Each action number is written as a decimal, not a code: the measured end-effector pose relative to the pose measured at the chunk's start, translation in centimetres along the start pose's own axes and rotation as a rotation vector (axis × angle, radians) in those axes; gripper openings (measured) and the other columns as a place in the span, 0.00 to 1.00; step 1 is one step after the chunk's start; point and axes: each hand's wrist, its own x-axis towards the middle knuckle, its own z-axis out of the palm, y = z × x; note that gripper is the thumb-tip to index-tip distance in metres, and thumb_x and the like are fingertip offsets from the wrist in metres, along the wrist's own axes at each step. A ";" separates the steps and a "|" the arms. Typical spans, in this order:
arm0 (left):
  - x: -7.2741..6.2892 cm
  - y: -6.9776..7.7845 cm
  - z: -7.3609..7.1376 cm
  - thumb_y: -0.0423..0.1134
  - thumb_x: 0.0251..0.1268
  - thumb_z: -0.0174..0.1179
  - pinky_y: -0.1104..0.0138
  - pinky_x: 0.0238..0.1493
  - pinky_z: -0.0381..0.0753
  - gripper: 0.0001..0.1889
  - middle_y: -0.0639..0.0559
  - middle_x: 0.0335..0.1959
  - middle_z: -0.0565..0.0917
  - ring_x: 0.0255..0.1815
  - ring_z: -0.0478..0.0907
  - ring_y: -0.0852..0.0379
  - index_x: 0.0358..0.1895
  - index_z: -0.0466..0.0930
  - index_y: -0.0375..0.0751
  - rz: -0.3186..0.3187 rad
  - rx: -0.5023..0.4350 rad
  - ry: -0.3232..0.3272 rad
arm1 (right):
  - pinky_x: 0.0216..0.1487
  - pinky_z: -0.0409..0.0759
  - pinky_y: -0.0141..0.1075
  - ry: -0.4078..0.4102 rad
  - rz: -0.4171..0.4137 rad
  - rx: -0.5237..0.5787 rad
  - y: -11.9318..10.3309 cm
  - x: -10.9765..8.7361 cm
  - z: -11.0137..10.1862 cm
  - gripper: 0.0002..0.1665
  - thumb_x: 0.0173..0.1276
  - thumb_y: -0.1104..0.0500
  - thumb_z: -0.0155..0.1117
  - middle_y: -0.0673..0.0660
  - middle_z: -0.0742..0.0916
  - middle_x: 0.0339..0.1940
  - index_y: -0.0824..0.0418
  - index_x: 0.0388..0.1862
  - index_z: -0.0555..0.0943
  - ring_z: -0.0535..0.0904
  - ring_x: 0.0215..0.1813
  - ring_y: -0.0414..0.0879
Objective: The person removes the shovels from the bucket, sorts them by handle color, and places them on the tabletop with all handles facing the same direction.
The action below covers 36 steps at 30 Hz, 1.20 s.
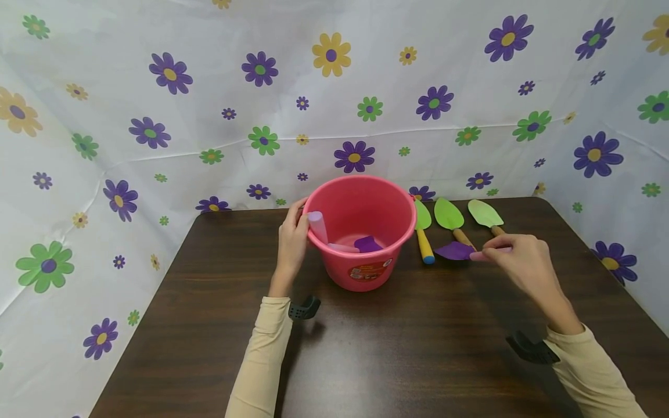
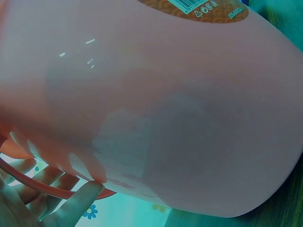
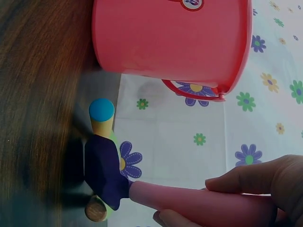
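White cloth printed with purple, green and yellow flowers [image 1: 387, 81] hangs behind and beside a dark brown wooden table [image 1: 397, 348]. Over its right part, the right hand [image 1: 522, 261] pinches the pink handle of a purple-bladed trowel [image 1: 456, 251] between thumb and fingers, its blade pointing toward the bucket and overlapping the handle of a trowel behind it in the head view. Just beyond are three green-bladed trowels side by side: one with a yellow handle [image 1: 422, 233] and blue end, nearest the bucket, a middle one with a wooden handle [image 1: 449, 215], and a right one [image 1: 485, 213] whose wooden handle is partly hidden by the hand. Left of them stands a pink bucket [image 1: 334, 266], upright, with a red-brown label [image 1: 366, 270] on its front. Inside, one pale pink handle [image 1: 316, 226] leans against the left wall, and a pink handle and a purple blade [image 1: 367, 244] lie low down. At the bucket's left rim the left hand [image 1: 294, 235] rests, fingers spread beside the hoop handle [image 2: 52, 190] and thumb touching the outside. Beige sleeves [image 1: 261, 360] cover both forearms, and each wrist carries a black band [image 1: 305, 307].
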 end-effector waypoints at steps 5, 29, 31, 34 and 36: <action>-0.1 0.0 -0.1 0.44 0.78 0.52 0.71 0.38 0.85 0.24 0.47 0.65 0.81 0.43 0.83 0.44 0.73 0.72 0.46 -0.001 0.000 -0.004 | 0.29 0.73 0.38 -0.054 0.010 -0.009 0.2 -0.2 0.0 0.15 0.72 0.60 0.66 0.71 0.88 0.38 0.74 0.42 0.87 0.77 0.37 0.58; 0.1 0.0 -0.1 0.43 0.77 0.51 0.67 0.39 0.87 0.24 0.47 0.64 0.82 0.43 0.84 0.46 0.73 0.72 0.47 0.004 0.019 -0.004 | 0.29 0.78 0.40 -0.488 -0.024 -0.098 1.5 0.1 1.3 0.12 0.65 0.64 0.68 0.59 0.86 0.31 0.75 0.40 0.85 0.78 0.31 0.49; 0.1 0.1 -0.1 0.44 0.77 0.51 0.66 0.40 0.88 0.24 0.48 0.65 0.81 0.44 0.84 0.46 0.73 0.72 0.47 0.006 0.022 -0.005 | 0.28 0.78 0.40 -0.508 -0.028 -0.088 1.6 0.0 1.7 0.11 0.63 0.65 0.67 0.57 0.85 0.29 0.75 0.39 0.85 0.78 0.30 0.48; 0.1 0.2 0.0 0.43 0.77 0.50 0.65 0.38 0.88 0.24 0.47 0.63 0.82 0.43 0.84 0.46 0.72 0.73 0.46 0.016 0.038 0.001 | 0.27 0.79 0.39 -0.534 -0.038 -0.079 1.8 -0.1 2.1 0.10 0.61 0.67 0.67 0.55 0.84 0.28 0.75 0.37 0.85 0.78 0.28 0.46; 0.2 0.2 0.0 0.43 0.77 0.50 0.66 0.37 0.87 0.24 0.46 0.62 0.83 0.42 0.84 0.46 0.72 0.73 0.45 0.023 0.049 0.007 | 0.27 0.79 0.38 -0.556 -0.033 -0.074 1.9 -0.1 2.3 0.09 0.60 0.67 0.66 0.54 0.83 0.26 0.74 0.36 0.85 0.78 0.27 0.45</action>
